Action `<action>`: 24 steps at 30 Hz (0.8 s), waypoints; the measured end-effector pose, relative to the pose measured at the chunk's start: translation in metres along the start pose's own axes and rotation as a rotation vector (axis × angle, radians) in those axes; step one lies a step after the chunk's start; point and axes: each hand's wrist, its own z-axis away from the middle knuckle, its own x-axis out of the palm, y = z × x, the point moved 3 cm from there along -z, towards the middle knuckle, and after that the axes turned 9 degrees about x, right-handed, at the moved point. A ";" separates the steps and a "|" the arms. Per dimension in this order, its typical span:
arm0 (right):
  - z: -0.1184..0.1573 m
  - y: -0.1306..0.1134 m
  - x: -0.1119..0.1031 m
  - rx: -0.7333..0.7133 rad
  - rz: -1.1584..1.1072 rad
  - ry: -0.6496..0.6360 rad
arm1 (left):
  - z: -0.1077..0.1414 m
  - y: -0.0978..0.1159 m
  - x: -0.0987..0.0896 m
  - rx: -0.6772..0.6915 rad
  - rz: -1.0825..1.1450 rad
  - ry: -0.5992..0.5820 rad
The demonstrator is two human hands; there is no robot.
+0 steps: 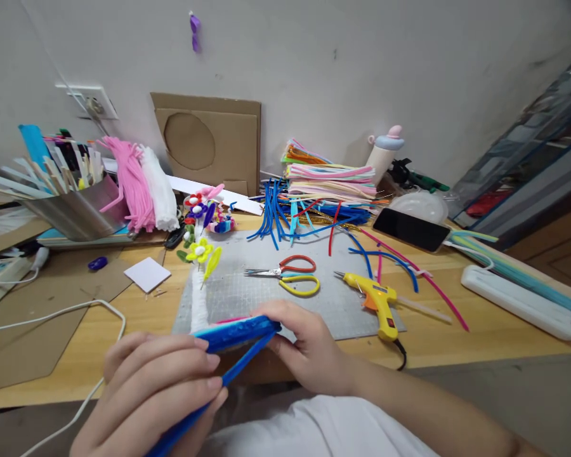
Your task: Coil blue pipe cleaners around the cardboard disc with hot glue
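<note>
Close in front of me I hold a blue fuzzy band (pixel 235 331) of pipe cleaner, with some pink and white along its far edge. My right hand (pixel 309 343) pinches its right end between thumb and fingers. From that end a blue pipe cleaner (pixel 247 360) slants back down to my left hand (pixel 157 387), whose fingers are closed over it and touch the band's left end. Just beyond lie red-and-yellow-handled scissors (pixel 282 273) on a grey cutting mat (pixel 247 298). A white fuzzy stem with pipe-cleaner flowers (pixel 200 251) lies at the mat's left side.
A yellow glue gun (pixel 378 303) lies at the mat's right. Pipe-cleaner bundles (pixel 330 181), a bottle (pixel 385 149) and cardboard (pixel 238 139) stand along the wall. On the right are a phone (pixel 412 230) and power strip (pixel 518 301); a metal holder (pixel 83 212) is left.
</note>
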 end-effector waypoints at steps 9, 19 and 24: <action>0.001 0.004 0.002 0.038 -0.056 -0.046 | 0.000 -0.004 0.004 -0.148 0.190 0.064; 0.000 0.003 0.007 0.103 -0.366 -0.154 | -0.006 0.001 0.006 -0.152 0.175 0.046; 0.000 0.003 0.009 0.116 -0.373 -0.128 | -0.007 0.004 0.005 -0.134 0.160 0.009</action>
